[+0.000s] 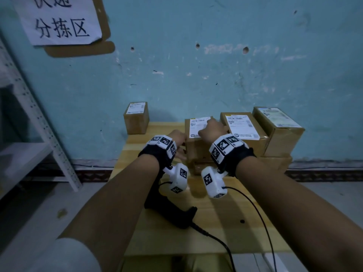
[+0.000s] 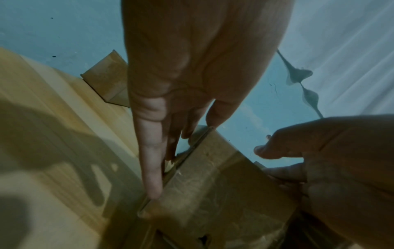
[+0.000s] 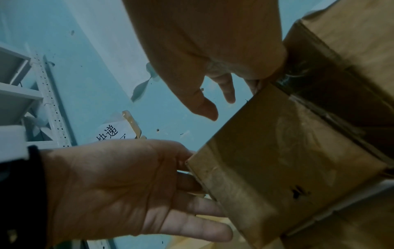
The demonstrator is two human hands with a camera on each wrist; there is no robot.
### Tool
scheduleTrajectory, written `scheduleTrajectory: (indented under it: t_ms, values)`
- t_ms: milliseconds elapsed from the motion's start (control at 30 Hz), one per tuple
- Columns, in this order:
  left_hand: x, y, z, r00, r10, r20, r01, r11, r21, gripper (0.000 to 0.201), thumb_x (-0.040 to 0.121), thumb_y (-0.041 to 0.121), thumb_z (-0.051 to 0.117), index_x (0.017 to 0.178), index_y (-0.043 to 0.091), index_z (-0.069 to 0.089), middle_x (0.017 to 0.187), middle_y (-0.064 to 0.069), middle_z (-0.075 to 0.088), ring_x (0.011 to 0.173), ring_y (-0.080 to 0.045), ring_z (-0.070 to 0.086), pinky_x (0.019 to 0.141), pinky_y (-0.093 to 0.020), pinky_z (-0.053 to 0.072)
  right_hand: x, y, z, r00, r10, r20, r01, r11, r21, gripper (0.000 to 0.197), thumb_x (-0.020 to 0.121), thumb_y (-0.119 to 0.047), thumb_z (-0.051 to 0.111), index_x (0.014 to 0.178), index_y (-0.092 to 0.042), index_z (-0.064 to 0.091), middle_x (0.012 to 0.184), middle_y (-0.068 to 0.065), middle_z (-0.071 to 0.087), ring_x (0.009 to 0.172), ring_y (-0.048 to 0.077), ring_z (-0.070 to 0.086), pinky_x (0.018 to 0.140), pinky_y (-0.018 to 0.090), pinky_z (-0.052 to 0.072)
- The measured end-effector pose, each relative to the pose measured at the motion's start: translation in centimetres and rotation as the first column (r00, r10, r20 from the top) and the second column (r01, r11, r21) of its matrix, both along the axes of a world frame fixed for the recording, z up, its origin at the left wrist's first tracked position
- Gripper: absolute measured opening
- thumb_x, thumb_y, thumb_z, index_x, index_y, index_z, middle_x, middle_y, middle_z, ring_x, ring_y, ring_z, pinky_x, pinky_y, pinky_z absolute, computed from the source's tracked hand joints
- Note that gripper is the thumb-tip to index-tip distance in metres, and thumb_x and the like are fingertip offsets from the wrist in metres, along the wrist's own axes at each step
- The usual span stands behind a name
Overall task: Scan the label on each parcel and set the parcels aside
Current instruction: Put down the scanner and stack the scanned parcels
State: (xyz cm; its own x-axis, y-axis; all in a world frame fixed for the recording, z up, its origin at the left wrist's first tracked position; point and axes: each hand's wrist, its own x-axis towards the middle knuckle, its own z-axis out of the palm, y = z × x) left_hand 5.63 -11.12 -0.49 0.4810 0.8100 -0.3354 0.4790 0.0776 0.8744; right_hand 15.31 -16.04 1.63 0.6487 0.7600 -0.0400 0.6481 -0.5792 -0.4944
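This is a parcel sorting spot in a plain back room or small depot. A paper sign (image 1: 59,20) with handwritten Chinese characters for a sorting area is stuck on the scuffed, pitted blue wall (image 1: 196,75), and a grey perforated-steel shelving rack (image 1: 35,122) stands at the left. Taped cardboard parcels (image 1: 243,130) bearing printed shipping labels crowd the far edge of a small wooden tabletop (image 1: 216,228), where a black corded handheld scanner (image 1: 172,213) lies near the middle.

Head view downward; wrist views close, sharing parcel (image 1: 198,146).
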Motion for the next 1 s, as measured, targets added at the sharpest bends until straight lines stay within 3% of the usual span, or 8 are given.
scheduleTrajectory:
  t_ms: [167,267,400,533,700,733,867,1000]
  values:
    - [-0.8,0.4,0.0,0.998,0.068,-0.006,-0.069,0.994,-0.083,0.045,0.088,0.019,0.063,0.121,-0.008,0.052,0.127,-0.018,0.059,0.116,-0.031,0.058,0.092,-0.031,0.048,0.2,0.3,-0.2,0.998,-0.041,-0.044,0.042,0.999,0.021,0.057,0.091,-0.013,0.048,0.143,-0.006,0.026,0.141,0.02,0.041,0.134,0.038,0.031,0.104,0.042,0.034]
    - [-1.1,0.6,-0.4,0.998,0.032,-0.058,-0.029,0.998,0.048,0.047,0.086,0.02,0.066,0.12,-0.008,0.052,0.127,-0.018,0.059,0.114,-0.029,0.059,0.093,-0.027,0.046,-0.2,0.4,0.1,0.998,-0.038,-0.048,0.038,0.999,-0.018,0.06,0.093,-0.015,0.046,0.146,-0.004,0.02,0.144,0.02,0.037,0.135,0.038,0.03,0.105,0.042,0.033]
    - [-0.9,0.7,0.6,0.992,0.078,0.095,-0.078,0.997,0.001,0.036,0.096,0.006,0.044,0.127,-0.012,0.046,0.129,-0.024,0.055,0.079,-0.022,0.065,0.065,-0.022,0.056,-0.8,1.1,0.4,0.985,-0.016,-0.17,0.03,0.997,0.077,0.066,0.093,-0.009,0.048,0.148,-0.004,0.014,0.149,0.018,0.029,0.137,0.033,0.033,0.109,0.036,0.031]
    - [-2.0,2.7,2.7,0.971,0.161,0.176,-0.164,0.986,0.006,0.037,0.095,0.004,0.044,0.129,-0.01,0.046,0.13,-0.025,0.054,0.112,-0.033,0.061,0.081,-0.035,0.058,-1.7,3.0,1.9,0.984,0.072,-0.165,-0.039,0.98,0.194,0.056,0.09,-0.009,0.051,0.141,-0.007,0.028,0.144,0.017,0.039,0.132,0.034,0.04,0.104,0.034,0.034]
    - [-3.9,7.3,5.1,0.951,0.199,0.236,-0.229,0.968,0.107,0.034,0.097,0.018,0.046,0.125,0.0,0.052,0.126,-0.022,0.058,0.113,-0.032,0.06,0.088,-0.032,0.054,-3.0,7.8,3.2,0.981,0.169,-0.097,-0.133,0.945,0.3,0.053,0.087,-0.018,0.056,0.136,-0.013,0.037,0.142,0.015,0.038,0.131,0.035,0.035,0.104,0.034,0.03]
    - [-4.3,8.2,5.2,0.98,0.156,0.121,-0.179,0.96,0.214,0.036,0.095,0.025,0.05,0.121,0.0,0.055,0.123,-0.019,0.06,0.113,-0.031,0.059,0.088,-0.03,0.05,-3.1,9.0,3.0,0.978,0.187,-0.093,-0.151,0.94,0.305,0.052,0.088,-0.018,0.055,0.137,-0.013,0.037,0.143,0.014,0.038,0.131,0.035,0.035,0.104,0.034,0.029]
    - [-4.7,12.3,3.2,0.973,0.182,0.144,-0.215,0.941,0.26,0.015,0.092,0.008,0.051,0.098,0.002,0.063,0.085,-0.017,0.062,0.076,-0.027,0.057,0.054,-0.027,0.05,-3.6,13.8,0.6,0.96,0.246,-0.132,-0.195,0.93,0.312,0.051,0.09,-0.013,0.051,0.139,-0.014,0.037,0.148,0.012,0.032,0.133,0.035,0.035,0.107,0.031,0.029]
    - [-3.8,13.9,0.2,0.962,0.185,0.2,-0.224,0.954,0.199,0.037,0.09,-0.002,0.044,0.127,0.002,0.052,0.125,-0.03,0.056,0.102,-0.036,0.059,0.074,-0.038,0.047,-3.7,17.9,-3.2,0.945,0.269,-0.187,-0.212,0.937,0.279,0.054,0.088,-0.014,0.056,0.139,-0.014,0.038,0.147,0.01,0.033,0.133,0.033,0.036,0.108,0.03,0.03]
